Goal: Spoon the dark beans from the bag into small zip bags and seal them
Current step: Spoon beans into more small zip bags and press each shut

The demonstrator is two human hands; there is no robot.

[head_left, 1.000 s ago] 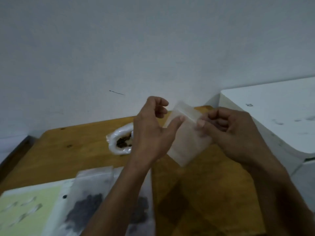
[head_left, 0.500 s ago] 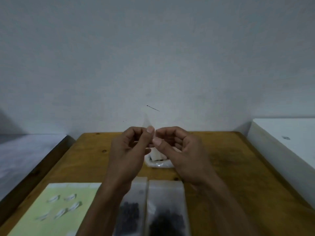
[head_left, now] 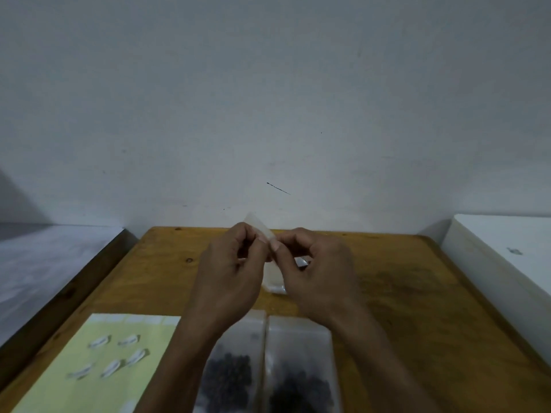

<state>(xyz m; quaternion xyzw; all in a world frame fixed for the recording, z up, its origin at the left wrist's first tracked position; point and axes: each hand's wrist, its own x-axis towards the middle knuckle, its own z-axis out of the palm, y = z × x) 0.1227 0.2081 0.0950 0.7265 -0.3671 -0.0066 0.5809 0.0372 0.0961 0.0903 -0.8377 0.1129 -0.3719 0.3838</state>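
Nearest the camera, two filled zip bags (head_left: 267,368) lie flat side by side on the wooden surface (head_left: 402,293), dark beans showing through the plastic, with a pale yellow sheet (head_left: 89,368) carrying small white pieces just to their left. Beyond them both forearms reach forward and meet above the middle of the surface. The left hand (head_left: 229,272) and right hand (head_left: 316,269) are each curled, thumb against forefinger, and each grip is a narrow pinch closed on the top edge of an empty small zip bag (head_left: 258,231), which is held upright between them, clear of the surface. This looks like opening the mouth of a fresh bag: the pinches should sit on opposite lips and pull gently apart, so the seal parts without the thin film tearing or slipping. Behind the hands, a bit of white plastic (head_left: 275,281) shows between the wrists, probably the source bag of beans, mostly hidden. A white box (head_left: 507,257) stands at the far right against the wall.
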